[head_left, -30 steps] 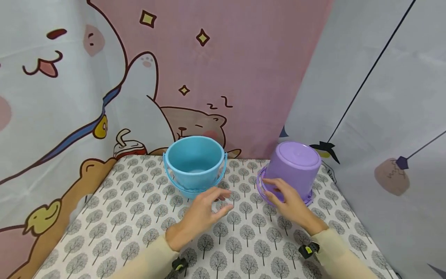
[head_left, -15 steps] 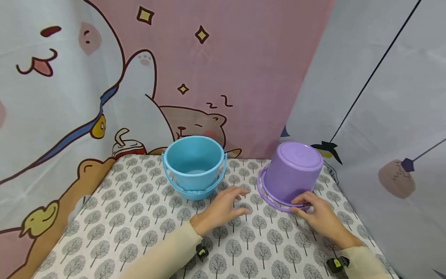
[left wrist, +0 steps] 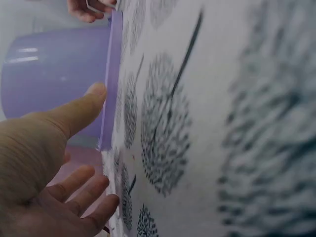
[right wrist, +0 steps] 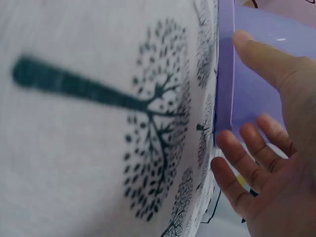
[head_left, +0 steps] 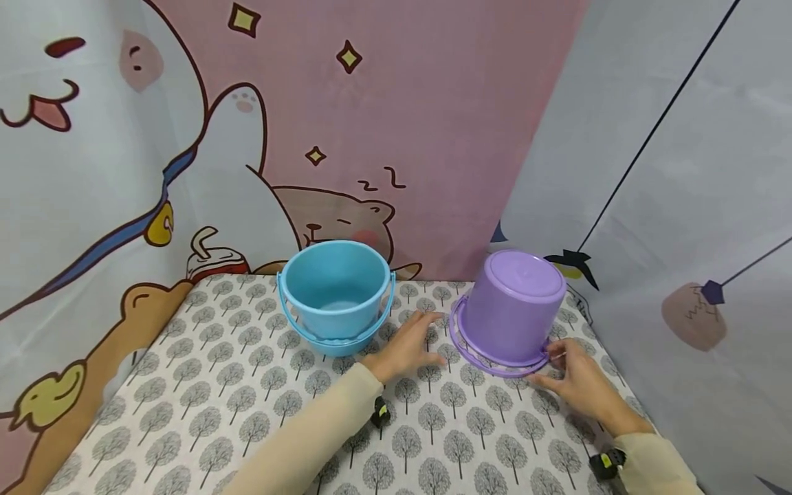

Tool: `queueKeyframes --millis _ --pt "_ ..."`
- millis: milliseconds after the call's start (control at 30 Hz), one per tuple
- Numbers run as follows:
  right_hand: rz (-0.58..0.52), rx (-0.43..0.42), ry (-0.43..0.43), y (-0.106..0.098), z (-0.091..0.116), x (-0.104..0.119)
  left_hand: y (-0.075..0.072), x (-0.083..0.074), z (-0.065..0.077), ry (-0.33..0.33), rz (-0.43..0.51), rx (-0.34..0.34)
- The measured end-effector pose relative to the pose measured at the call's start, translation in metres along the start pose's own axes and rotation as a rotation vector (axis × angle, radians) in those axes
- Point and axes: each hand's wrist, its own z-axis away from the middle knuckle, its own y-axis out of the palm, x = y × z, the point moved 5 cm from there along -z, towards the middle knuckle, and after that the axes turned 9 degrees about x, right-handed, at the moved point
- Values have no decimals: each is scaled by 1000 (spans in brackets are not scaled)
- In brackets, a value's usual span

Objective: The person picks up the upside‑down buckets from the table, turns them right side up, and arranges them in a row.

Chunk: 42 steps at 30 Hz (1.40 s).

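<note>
A purple bucket (head_left: 513,302) is seen upside down on the right rear part of a tree-printed tablecloth (head_left: 247,440), its base (head_left: 525,273) pointed up and its mouth turned down to the cloth. Its long axis is set close to upright (a slight lean to the right is shown in the head view). The bucket's handle (head_left: 452,330) is swung out around the left and front of the rim.

The bucket is flanked by two bare hands. By the left hand (head_left: 405,350), nothing is held; its thumb is kept well apart from its fingers, which are loosely bent and slightly parted, with the palm turned toward the bucket. The right hand (head_left: 578,381) is placed at the rim's right front, thumb set apart and fingers parted and gently curved; whether the rim is touched cannot be told.

To the left, a blue bucket (head_left: 337,326) is stood upright, mouth up, its handle hung down across the front.

On the pink backdrop (head_left: 458,137), two "Z" marks (head_left: 393,177) can be read above a sleeping cartoon bear (head_left: 346,213). Behind the purple bucket, a printed emblem (head_left: 581,308) is partly hidden, too small to be read.
</note>
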Motion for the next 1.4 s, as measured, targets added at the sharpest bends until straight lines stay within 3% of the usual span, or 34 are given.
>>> queueKeyframes --millis 200,433,567,700,1000,1400 --pt "39 31 5 2 -7 -8 -3 11 -24 -10 -23 59" --pt "74 32 -9 4 -12 -13 -5 15 -51 -4 -166 93" --pt "57 14 -54 4 -15 -17 0 14 -68 4 -213 106" --pt "32 5 -107 6 -20 -17 7 11 -79 22 -203 149" --pt "34 -17 -183 -1 -25 -13 9 10 -86 33 -155 203" --pt "-8 -18 -334 -1 -20 -9 0 10 -79 45 61 142"
